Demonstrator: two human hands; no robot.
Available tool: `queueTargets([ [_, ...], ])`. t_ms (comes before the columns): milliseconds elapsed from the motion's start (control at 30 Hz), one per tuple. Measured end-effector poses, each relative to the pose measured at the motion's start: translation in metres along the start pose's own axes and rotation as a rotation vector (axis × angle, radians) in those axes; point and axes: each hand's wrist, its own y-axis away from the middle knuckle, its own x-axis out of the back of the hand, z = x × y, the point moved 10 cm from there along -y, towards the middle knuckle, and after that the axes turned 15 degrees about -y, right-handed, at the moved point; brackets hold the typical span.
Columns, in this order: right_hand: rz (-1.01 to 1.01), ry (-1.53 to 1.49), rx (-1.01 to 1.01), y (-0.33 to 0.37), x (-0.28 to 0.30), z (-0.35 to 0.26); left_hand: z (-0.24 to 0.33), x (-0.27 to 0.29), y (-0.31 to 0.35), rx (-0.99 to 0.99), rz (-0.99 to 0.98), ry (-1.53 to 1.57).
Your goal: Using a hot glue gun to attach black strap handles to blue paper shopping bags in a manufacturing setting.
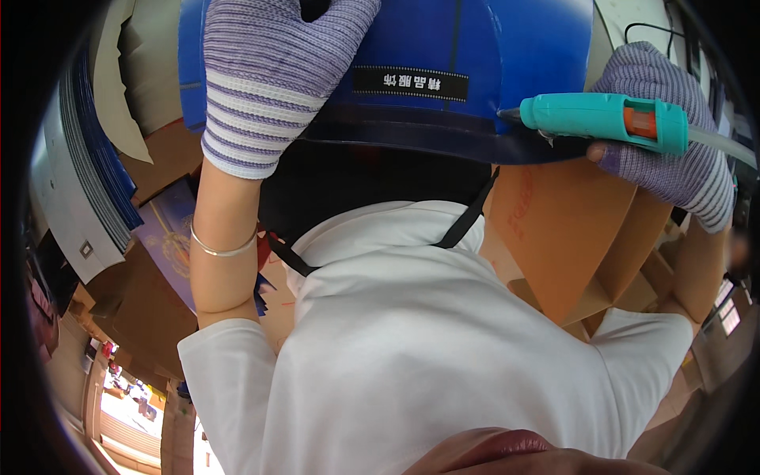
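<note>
A glossy blue sheet of printed card or box board point(419, 39), with a small dark label near its near edge, lies before me at the top of the view. My left hand point(265, 79), in a purple-and-white striped glove, rests over its left part. The thumb stands apart from the hand, while the fingertips run out of the picture. A teal glue gun point(574, 116) is held by my right hand point(669, 154), gloved alike, with one bare fingertip showing. Its dark nozzle points left, over the sheet's right part near the lower edge. A translucent glue stick point(716, 142) sticks out from its rear.
Stacked blue-and-grey boards point(87, 174) stand at the left, beside a purple printed piece with gold decoration point(170, 233). Brown cardboard point(554, 229) lies below the sheet at the right. A black cable point(649, 28) loops at the top right. My black apron point(356, 178) hangs below the sheet's edge.
</note>
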Motion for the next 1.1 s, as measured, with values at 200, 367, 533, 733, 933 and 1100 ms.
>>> queueTargets([
  [200, 0.08, 0.279, 0.053, 0.0, 0.004, -0.013, -0.002, 0.001, 0.001, 0.03, 0.002, -0.019],
  [367, 0.159, 0.513, 0.096, -0.001, 0.003, -0.029, -0.004, -0.001, 0.002, 0.048, -0.003, 0.006],
  [533, 0.221, 0.704, 0.133, -0.006, 0.006, -0.04, -0.003, 0.0, -0.001, 0.094, -0.03, -0.006],
  [733, -0.001, 0.32, 0.219, -0.016, 0.015, -0.022, -0.003, 0.001, 0.001, 0.043, 0.001, -0.015],
  [933, 0.005, -0.099, 0.251, -0.018, 0.022, -0.042, -0.002, 0.003, -0.001, 0.033, -0.015, -0.063],
  [1100, 0.265, 0.234, 0.461, -0.042, 0.026, -0.088, -0.005, 0.003, 0.0, 0.039, -0.019, -0.033],
])
